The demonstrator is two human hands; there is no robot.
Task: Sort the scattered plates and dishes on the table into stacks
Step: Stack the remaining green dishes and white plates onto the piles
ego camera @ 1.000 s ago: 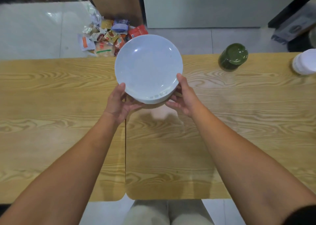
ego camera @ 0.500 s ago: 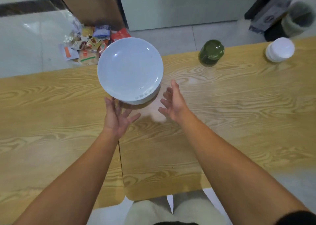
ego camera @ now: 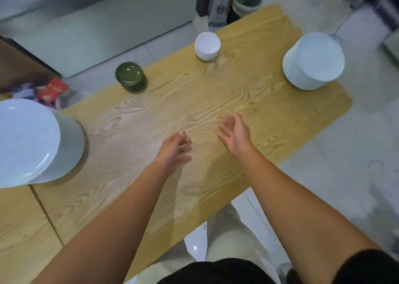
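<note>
Both hands hover empty over the middle of the table (ego camera: 216,94). The left hand (ego camera: 174,149) has its fingers loosely spread, and the right hand (ego camera: 235,132) is turned palm-up with its fingers apart. Neither touches a dish.

Four piles stand around them, well apart from one another. A tall plate stack (ego camera: 28,141) sits by the far edge toward the table's left and is partly cut off by the frame. A green stack (ego camera: 130,76) stands on the far edge. A small stack (ego camera: 207,45) of white dishes is further along that edge, toward the far right corner. A white stack (ego camera: 313,60) of larger dishes stands at the right end.

Every dish in view belongs to one of these piles, grouped by size and colour, so the sorting looks finished or close to it. Motion blur softens the piles, so it is not possible to tell whether each is squared up. The table's left end lies outside the frame, and any loose plates there would be the only work left. With both hands free and aimed toward the right end, the next likely step is a check or tidy of the white stack, though that is only a reading of the pose.
</note>
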